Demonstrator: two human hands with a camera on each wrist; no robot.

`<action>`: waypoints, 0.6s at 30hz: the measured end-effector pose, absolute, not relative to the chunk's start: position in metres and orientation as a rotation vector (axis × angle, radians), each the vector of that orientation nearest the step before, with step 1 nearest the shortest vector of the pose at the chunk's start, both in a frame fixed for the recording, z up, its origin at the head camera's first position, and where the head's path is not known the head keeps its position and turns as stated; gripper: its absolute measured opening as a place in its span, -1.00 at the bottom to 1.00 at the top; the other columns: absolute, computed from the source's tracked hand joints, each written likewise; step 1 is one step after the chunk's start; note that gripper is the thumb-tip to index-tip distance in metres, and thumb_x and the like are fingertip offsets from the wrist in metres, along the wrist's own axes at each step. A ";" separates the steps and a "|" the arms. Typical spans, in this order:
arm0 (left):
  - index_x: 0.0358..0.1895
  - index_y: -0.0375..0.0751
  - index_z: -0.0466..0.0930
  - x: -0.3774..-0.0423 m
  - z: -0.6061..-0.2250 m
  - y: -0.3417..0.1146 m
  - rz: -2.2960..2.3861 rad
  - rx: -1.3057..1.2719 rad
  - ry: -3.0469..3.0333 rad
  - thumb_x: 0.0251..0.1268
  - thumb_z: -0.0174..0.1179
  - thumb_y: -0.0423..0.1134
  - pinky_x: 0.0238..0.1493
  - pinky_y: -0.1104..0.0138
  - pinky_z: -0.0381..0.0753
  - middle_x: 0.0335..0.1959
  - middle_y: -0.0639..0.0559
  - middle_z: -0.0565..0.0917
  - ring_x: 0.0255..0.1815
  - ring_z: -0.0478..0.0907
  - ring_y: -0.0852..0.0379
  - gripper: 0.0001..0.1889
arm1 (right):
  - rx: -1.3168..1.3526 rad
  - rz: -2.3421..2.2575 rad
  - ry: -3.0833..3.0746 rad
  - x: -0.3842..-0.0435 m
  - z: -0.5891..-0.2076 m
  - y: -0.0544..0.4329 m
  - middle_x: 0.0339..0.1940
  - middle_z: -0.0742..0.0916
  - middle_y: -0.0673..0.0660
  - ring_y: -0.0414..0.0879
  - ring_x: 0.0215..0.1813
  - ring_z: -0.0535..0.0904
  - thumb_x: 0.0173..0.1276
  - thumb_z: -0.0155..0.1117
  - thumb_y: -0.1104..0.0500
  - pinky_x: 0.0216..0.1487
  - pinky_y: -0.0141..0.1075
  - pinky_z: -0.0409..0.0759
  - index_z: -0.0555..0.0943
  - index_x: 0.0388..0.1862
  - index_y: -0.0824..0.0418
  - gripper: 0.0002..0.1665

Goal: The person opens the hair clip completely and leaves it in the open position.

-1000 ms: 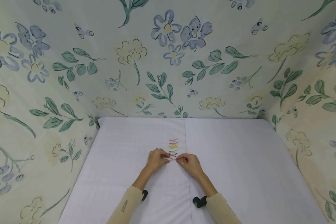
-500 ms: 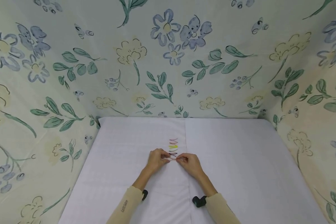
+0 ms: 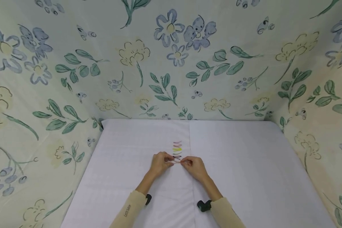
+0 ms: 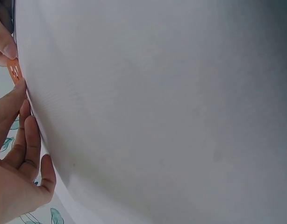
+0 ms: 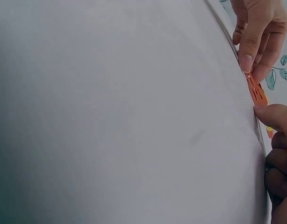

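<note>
In the head view, my left hand [image 3: 161, 163] and right hand [image 3: 195, 167] meet over the white cloth, each pinching one end of a slim orange snap hair clip [image 3: 177, 162]. Close up in the right wrist view, that clip [image 5: 257, 92] has slots cut through it and spans the two thumbs. From the left wrist, its orange face [image 4: 14, 70] shows between the fingertips of both hands. Just beyond the hands, a column of small clips [image 3: 177, 149] in pink, yellow, pale and dark colours lies on the cloth, its near end partly behind the left fingers.
A white cloth [image 3: 233, 158] with a lengthwise seam covers the table. Floral-printed fabric [image 3: 165, 85] hangs around the back and sides. Dark wrist devices [image 3: 204, 205] sit at both beige cuffs.
Both hands keep their pinch on the orange hair clip in nearly the same spot. The whole head view has shifted slightly.
</note>
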State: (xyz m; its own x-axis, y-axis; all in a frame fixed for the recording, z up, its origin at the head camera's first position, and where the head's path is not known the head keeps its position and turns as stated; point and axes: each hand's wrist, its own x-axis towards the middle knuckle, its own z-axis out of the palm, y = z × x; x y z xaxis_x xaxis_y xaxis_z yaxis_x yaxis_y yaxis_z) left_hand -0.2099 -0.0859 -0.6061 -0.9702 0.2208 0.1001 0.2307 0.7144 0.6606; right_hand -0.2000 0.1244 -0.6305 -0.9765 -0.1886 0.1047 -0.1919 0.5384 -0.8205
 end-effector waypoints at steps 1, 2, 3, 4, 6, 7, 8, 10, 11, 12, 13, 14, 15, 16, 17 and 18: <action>-0.23 -0.07 0.86 -0.210 -0.606 -0.086 -1.121 -0.373 -2.900 0.02 0.59 -0.32 -0.06 0.29 0.49 -0.31 0.10 0.78 -0.29 0.62 0.20 -0.79 | 0.343 1.468 -2.753 -0.200 -0.631 0.124 -0.72 0.41 -0.12 -0.35 -0.64 0.23 0.33 0.50 0.20 -0.52 -0.46 0.21 0.83 -0.26 0.18 -0.93; -0.22 -0.07 0.86 -0.209 -0.606 -0.086 -1.116 -0.370 -2.904 0.02 0.59 -0.32 -0.05 0.28 0.47 -0.31 0.10 0.77 -0.30 0.62 0.21 -0.79 | 0.341 1.466 -2.755 -0.199 -0.631 0.124 -0.72 0.41 -0.12 -0.34 -0.63 0.24 0.33 0.50 0.21 -0.52 -0.46 0.21 0.83 -0.26 0.18 -0.94; -0.22 -0.07 0.86 -0.209 -0.606 -0.086 -1.119 -0.369 -2.905 0.02 0.58 -0.32 -0.04 0.27 0.46 -0.31 0.10 0.77 -0.29 0.62 0.20 -0.79 | 0.341 1.466 -2.755 -0.199 -0.631 0.124 -0.72 0.42 -0.12 -0.34 -0.63 0.24 0.33 0.50 0.21 -0.52 -0.46 0.21 0.83 -0.26 0.17 -0.94; -0.22 -0.08 0.86 -0.208 -0.606 -0.087 -1.113 -0.372 -2.905 0.02 0.59 -0.32 -0.04 0.26 0.45 -0.31 0.10 0.77 -0.30 0.62 0.20 -0.79 | 0.340 1.463 -2.757 -0.199 -0.631 0.123 -0.71 0.42 -0.12 -0.34 -0.63 0.25 0.33 0.50 0.20 -0.52 -0.46 0.22 0.83 -0.26 0.17 -0.94; -0.22 -0.09 0.86 -0.207 -0.605 -0.087 -1.110 -0.382 -2.901 0.02 0.58 -0.32 -0.05 0.25 0.44 -0.31 0.09 0.77 -0.30 0.62 0.18 -0.79 | 0.343 1.459 -2.754 -0.198 -0.632 0.123 -0.72 0.42 -0.13 -0.34 -0.63 0.25 0.33 0.50 0.21 -0.52 -0.46 0.21 0.83 -0.26 0.17 -0.95; -0.22 -0.10 0.85 -0.207 -0.605 -0.088 -1.107 -0.388 -2.897 0.02 0.58 -0.33 -0.06 0.25 0.44 -0.31 0.08 0.77 -0.30 0.63 0.18 -0.79 | 0.345 1.453 -2.753 -0.198 -0.632 0.122 -0.72 0.41 -0.13 -0.35 -0.63 0.25 0.33 0.50 0.21 -0.52 -0.46 0.21 0.83 -0.26 0.18 -0.94; -0.22 -0.10 0.85 -0.207 -0.605 -0.088 -1.105 -0.393 -2.893 0.03 0.58 -0.33 -0.06 0.25 0.45 -0.31 0.08 0.77 -0.29 0.63 0.17 -0.79 | 0.346 1.447 -2.750 -0.198 -0.632 0.122 -0.72 0.41 -0.13 -0.35 -0.63 0.24 0.33 0.50 0.21 -0.52 -0.46 0.21 0.83 -0.26 0.17 -0.95; -0.20 -0.12 0.85 -0.207 -0.604 -0.089 -1.113 -0.401 -2.883 0.03 0.58 -0.34 -0.06 0.25 0.47 -0.31 0.06 0.77 -0.29 0.65 0.15 -0.78 | 0.354 1.438 -2.742 -0.199 -0.631 0.122 -0.73 0.40 -0.13 -0.35 -0.64 0.23 0.33 0.50 0.22 -0.52 -0.46 0.20 0.82 -0.26 0.18 -0.95; -0.19 -0.13 0.85 -0.207 -0.604 -0.090 -1.112 -0.405 -2.878 0.03 0.58 -0.34 -0.06 0.24 0.48 -0.32 0.06 0.77 -0.29 0.65 0.15 -0.77 | 0.359 1.435 -2.739 -0.199 -0.631 0.122 -0.74 0.39 -0.13 -0.36 -0.65 0.22 0.33 0.50 0.22 -0.52 -0.46 0.20 0.83 -0.26 0.18 -0.95; -0.18 -0.14 0.84 -0.207 -0.604 -0.090 -1.111 -0.410 -2.874 0.03 0.58 -0.34 -0.06 0.24 0.49 -0.32 0.05 0.77 -0.29 0.66 0.14 -0.76 | 0.363 1.434 -2.740 -0.199 -0.630 0.122 -0.74 0.39 -0.12 -0.36 -0.65 0.22 0.33 0.49 0.22 -0.52 -0.46 0.21 0.82 -0.25 0.18 -0.95; -0.16 -0.15 0.84 -0.207 -0.603 -0.091 -1.112 -0.412 -2.872 0.02 0.58 -0.34 -0.06 0.24 0.49 -0.32 0.05 0.78 -0.30 0.66 0.13 -0.74 | 0.363 1.432 -2.743 -0.199 -0.629 0.123 -0.74 0.39 -0.12 -0.36 -0.65 0.22 0.33 0.50 0.22 -0.52 -0.46 0.21 0.82 -0.25 0.17 -0.95; -0.14 -0.15 0.83 -0.207 -0.603 -0.091 -1.117 -0.415 -2.873 0.02 0.59 -0.34 -0.05 0.24 0.48 -0.32 0.04 0.78 -0.30 0.65 0.13 -0.72 | 0.362 1.441 -2.748 -0.199 -0.627 0.124 -0.73 0.40 -0.12 -0.36 -0.65 0.23 0.33 0.50 0.23 -0.52 -0.46 0.22 0.82 -0.24 0.17 -0.95; -0.12 -0.16 0.83 -0.207 -0.602 -0.091 -1.120 -0.419 -2.872 0.02 0.59 -0.33 -0.05 0.24 0.47 -0.32 0.04 0.78 -0.30 0.65 0.13 -0.70 | 0.356 1.454 -2.755 -0.199 -0.625 0.125 -0.72 0.41 -0.11 -0.35 -0.64 0.24 0.32 0.50 0.23 -0.51 -0.45 0.23 0.82 -0.22 0.17 -0.93; -0.10 -0.16 0.82 -0.207 -0.602 -0.092 -1.122 -0.423 -2.870 0.01 0.60 -0.32 -0.05 0.24 0.46 -0.33 0.04 0.78 -0.30 0.65 0.13 -0.69 | 0.349 1.466 -2.761 -0.199 -0.624 0.127 -0.70 0.42 -0.10 -0.34 -0.63 0.26 0.31 0.51 0.23 -0.51 -0.45 0.25 0.81 -0.19 0.17 -0.89; -0.09 -0.16 0.81 -0.207 -0.602 -0.092 -1.124 -0.434 -2.866 0.02 0.60 -0.31 -0.05 0.24 0.44 -0.33 0.05 0.78 -0.31 0.64 0.14 -0.67 | 0.332 1.476 -2.772 -0.199 -0.621 0.129 -0.68 0.43 -0.09 -0.33 -0.61 0.28 0.30 0.52 0.22 -0.50 -0.44 0.27 0.80 -0.16 0.17 -0.85; -0.08 -0.17 0.81 -0.208 -0.601 -0.093 -1.132 -0.442 -2.862 0.03 0.59 -0.30 -0.04 0.23 0.43 -0.33 0.04 0.78 -0.31 0.64 0.13 -0.67 | 0.312 1.482 -2.787 -0.199 -0.618 0.133 -0.66 0.46 -0.07 -0.31 -0.59 0.30 0.29 0.53 0.22 -0.48 -0.43 0.29 0.79 -0.12 0.18 -0.81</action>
State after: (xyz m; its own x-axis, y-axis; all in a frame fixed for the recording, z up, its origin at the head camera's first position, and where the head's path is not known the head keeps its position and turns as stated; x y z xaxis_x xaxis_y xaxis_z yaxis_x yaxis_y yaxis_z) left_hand -0.2077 -0.0930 -0.6007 -0.9591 0.2496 0.1337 0.2735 0.6947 0.6653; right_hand -0.1989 0.1326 -0.6182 -0.9801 -0.1872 0.0654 -0.1589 0.5439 -0.8240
